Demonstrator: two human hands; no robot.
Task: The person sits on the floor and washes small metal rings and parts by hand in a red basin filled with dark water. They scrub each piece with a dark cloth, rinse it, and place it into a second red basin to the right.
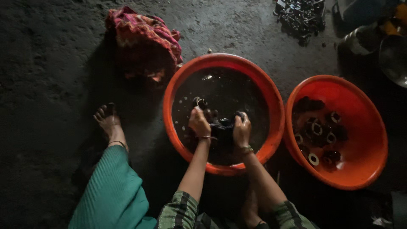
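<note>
An orange basin [271,97] full of dark liquid stands on the floor in front of me. My left hand [199,122] and my right hand [241,129] are both inside it, closed on a dark wet cloth [222,129] bunched between them. A small dark round part [199,102] shows just above my left hand's fingers; I cannot tell whether the hand grips it. Both wrists wear thin bangles, and my sleeves are green plaid.
A second orange basin [364,123] to the right holds several dark ring-shaped metal parts [316,129]. A pink patterned cloth bundle [144,34] lies at upper left. More metal parts [301,15] are piled at the top, with metal vessels [392,55] at the right. My bare foot [108,121] rests at left.
</note>
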